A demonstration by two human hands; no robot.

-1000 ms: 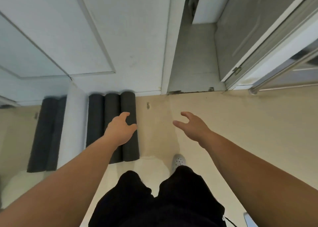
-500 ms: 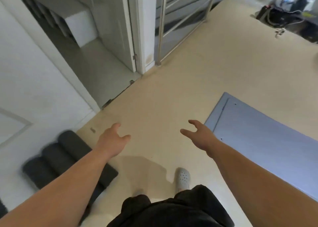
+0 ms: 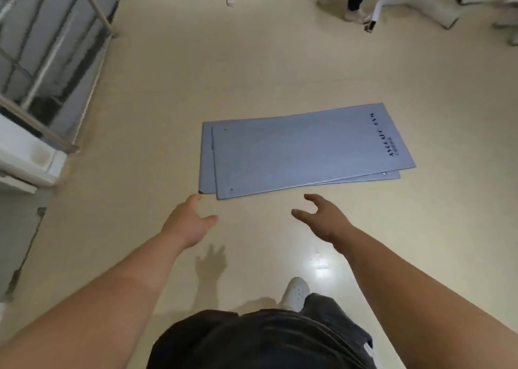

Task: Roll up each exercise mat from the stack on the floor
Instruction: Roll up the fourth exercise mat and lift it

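Ahead, mat stack now fully visible.

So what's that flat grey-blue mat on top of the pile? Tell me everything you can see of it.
The flat grey-blue rectangular mat looks like thin foam. Dark lettering, too blurred to read, runs across its right end, and small dark dots, perhaps holes, mark its two left corners. It lies fully unrolled, slightly askew on a second similar mat, which peeks out at the left and near edges. Nothing else touches it.
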